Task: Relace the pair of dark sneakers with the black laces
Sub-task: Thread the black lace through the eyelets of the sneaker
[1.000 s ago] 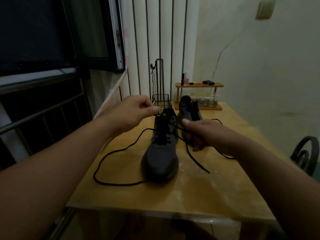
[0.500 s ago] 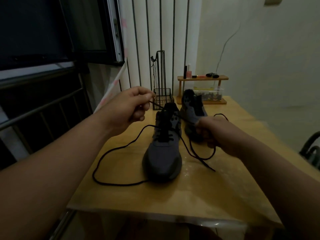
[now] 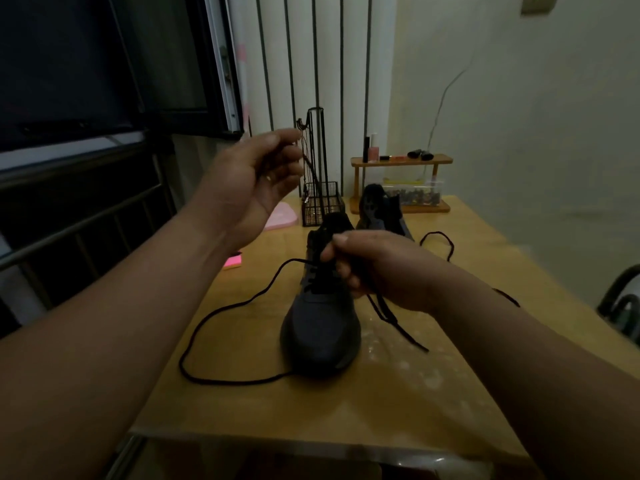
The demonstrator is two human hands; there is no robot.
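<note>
A dark sneaker (image 3: pixel 320 327) stands toe toward me in the middle of the wooden table (image 3: pixel 311 420). Its black lace (image 3: pixel 221 313) loops out to the left over the tabletop, and another end trails right of the shoe. My left hand (image 3: pixel 252 181) is raised above and left of the shoe and pinches a lace end between thumb and fingertips. My right hand (image 3: pixel 374 268) grips the shoe's collar and lace at the upper eyelets. The second dark sneaker (image 3: pixel 381 211) stands behind, with a loose lace (image 3: pixel 440 240) to its right.
A black wire stand with a basket (image 3: pixel 320 199) sits behind the shoes, beside a small wooden shelf (image 3: pixel 401 183) holding bottles. A pink item (image 3: pixel 282 216) and a pink sticky pad (image 3: pixel 232 262) lie at the left. A window frame is at the left, a dark chair (image 3: pixel 620 299) at the right.
My left hand has lifted higher and leftward, pulling the lace end up. My right hand has moved in from the shoe's right side onto its collar.
</note>
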